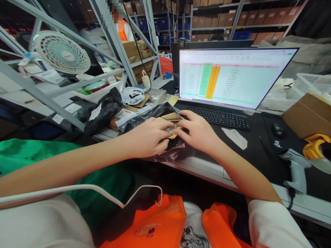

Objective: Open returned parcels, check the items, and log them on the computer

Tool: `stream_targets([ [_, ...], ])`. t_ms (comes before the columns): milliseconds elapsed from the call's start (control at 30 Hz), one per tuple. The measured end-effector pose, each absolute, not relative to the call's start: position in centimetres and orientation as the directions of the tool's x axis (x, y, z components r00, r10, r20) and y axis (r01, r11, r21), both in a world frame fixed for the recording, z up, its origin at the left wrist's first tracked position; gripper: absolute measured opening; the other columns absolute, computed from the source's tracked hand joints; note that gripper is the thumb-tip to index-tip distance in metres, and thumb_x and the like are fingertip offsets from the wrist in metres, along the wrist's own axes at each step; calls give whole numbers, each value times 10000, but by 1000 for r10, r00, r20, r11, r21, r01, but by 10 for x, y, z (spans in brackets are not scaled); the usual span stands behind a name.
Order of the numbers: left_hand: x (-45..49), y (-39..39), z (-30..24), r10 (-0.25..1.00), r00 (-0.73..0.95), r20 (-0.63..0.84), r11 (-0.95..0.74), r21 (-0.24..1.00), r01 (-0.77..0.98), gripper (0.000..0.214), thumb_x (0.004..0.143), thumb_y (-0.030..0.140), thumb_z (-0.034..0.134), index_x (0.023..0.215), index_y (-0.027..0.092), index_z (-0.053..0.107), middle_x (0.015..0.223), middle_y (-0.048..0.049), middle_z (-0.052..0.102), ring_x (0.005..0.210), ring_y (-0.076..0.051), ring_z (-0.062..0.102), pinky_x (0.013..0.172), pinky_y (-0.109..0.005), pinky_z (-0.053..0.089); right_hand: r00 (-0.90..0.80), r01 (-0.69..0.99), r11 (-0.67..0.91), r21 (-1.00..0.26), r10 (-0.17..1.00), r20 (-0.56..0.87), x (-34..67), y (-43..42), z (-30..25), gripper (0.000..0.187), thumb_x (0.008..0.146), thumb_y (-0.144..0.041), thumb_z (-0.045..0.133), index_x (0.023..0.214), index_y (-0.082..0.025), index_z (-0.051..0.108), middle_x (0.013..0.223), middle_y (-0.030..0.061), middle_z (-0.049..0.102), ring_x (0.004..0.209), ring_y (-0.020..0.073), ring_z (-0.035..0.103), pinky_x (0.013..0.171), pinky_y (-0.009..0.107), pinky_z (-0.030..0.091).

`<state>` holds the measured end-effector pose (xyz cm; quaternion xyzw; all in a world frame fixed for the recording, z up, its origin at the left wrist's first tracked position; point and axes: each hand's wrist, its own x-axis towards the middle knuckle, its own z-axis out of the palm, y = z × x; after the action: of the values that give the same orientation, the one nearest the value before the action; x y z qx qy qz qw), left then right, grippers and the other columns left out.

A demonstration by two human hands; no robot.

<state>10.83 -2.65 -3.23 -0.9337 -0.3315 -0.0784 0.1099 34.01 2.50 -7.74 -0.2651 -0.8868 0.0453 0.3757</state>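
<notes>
In the middle of the head view, an opened black plastic mailer bag (172,156) lies at the desk's front edge. Inside its mouth sits a brown cardboard package (172,117), with something clear and shiny, perhaps plastic wrap, between my fingers. My left hand (148,137) reaches in from the left, its bent fingers gripping the package's near side. From the right, my right hand (198,132) grips the package's other side with thumb and fingers. Both sets of fingertips are close together and partly hidden by the bag and package.
Behind my hands stand a monitor (232,75) and a keyboard (219,117). To the right are a scrap of white paper (235,137), a mouse (278,130), a barcode scanner (296,168), a tape dispenser (317,148) and a cardboard box (310,115). Black parcels (104,110) and a metal frame (113,44) are left.
</notes>
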Motion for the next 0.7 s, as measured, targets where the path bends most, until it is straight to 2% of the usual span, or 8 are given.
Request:
stream_targets([
  [67, 108, -23, -31, 692, 675, 255, -688, -50, 724, 368, 1043, 274, 417, 980, 160, 761, 1221, -129, 683, 1091, -236, 662, 979, -373, 509, -581, 455, 847, -275, 517, 629, 336, 30, -81, 225, 1001, -326, 596, 888, -178, 722, 1285, 156, 655, 1156, 288, 646, 1038, 462, 525],
  [167, 109, -13, -29, 808, 515, 287, -538, 2, 843, 334, 1038, 300, 455, 1181, 146, 715, 1119, -116, 706, 995, -225, 681, 908, -341, 528, -535, 391, 849, -357, 525, 662, 340, 34, -92, 243, 1012, -294, 561, 829, -193, 685, 1235, 130, 679, 1117, 251, 663, 1007, 419, 537],
  [233, 115, -5, -24, 843, 488, 227, -489, -55, 871, 346, 1012, 303, 512, 1284, 164, 676, 1088, -105, 720, 997, -238, 687, 882, -332, 522, -471, 361, 829, -427, 557, 684, 344, 34, -97, 256, 1013, -279, 542, 803, -204, 669, 1190, 113, 698, 1095, 236, 672, 991, 402, 538],
  [267, 119, -1, -20, 853, 493, 173, -481, -105, 870, 332, 1003, 307, 530, 1260, 174, 692, 1055, -102, 725, 973, -239, 693, 861, -322, 516, -431, 358, 813, -459, 580, 691, 345, 34, -99, 261, 1011, -282, 544, 788, -209, 659, 1154, 103, 710, 1070, 230, 678, 978, 397, 540],
  [367, 139, 11, -6, 880, 475, 26, -451, -271, 850, 282, 989, 323, 550, 1045, 155, 770, 925, -119, 723, 855, -239, 699, 772, -309, 491, -307, 371, 766, -525, 635, 709, 343, 36, -100, 282, 980, -297, 587, 708, -220, 605, 1038, 83, 729, 967, 218, 688, 902, 377, 550],
  [433, 152, 21, 4, 903, 429, -26, -413, -335, 847, 315, 984, 344, 550, 940, 139, 786, 866, -136, 721, 820, -252, 698, 738, -315, 475, -265, 369, 759, -537, 639, 722, 342, 38, -99, 287, 945, -277, 613, 667, -226, 564, 992, 73, 727, 921, 211, 684, 864, 365, 549],
  [533, 160, 32, 15, 913, 396, -95, -401, -370, 838, 374, 982, 396, 535, 888, 150, 801, 797, -133, 722, 795, -263, 692, 724, -322, 458, -280, 357, 777, -518, 618, 734, 344, 42, -100, 264, 910, -247, 627, 661, -229, 542, 995, 70, 720, 919, 210, 680, 864, 362, 543],
  [700, 143, 34, 16, 879, 462, -119, -469, -386, 794, 432, 981, 444, 485, 888, 175, 810, 822, -119, 748, 740, -222, 664, 689, -303, 425, -352, 361, 807, -467, 582, 733, 354, 41, -110, 265, 973, -287, 575, 716, -232, 547, 1061, 85, 706, 982, 212, 673, 889, 357, 536],
])
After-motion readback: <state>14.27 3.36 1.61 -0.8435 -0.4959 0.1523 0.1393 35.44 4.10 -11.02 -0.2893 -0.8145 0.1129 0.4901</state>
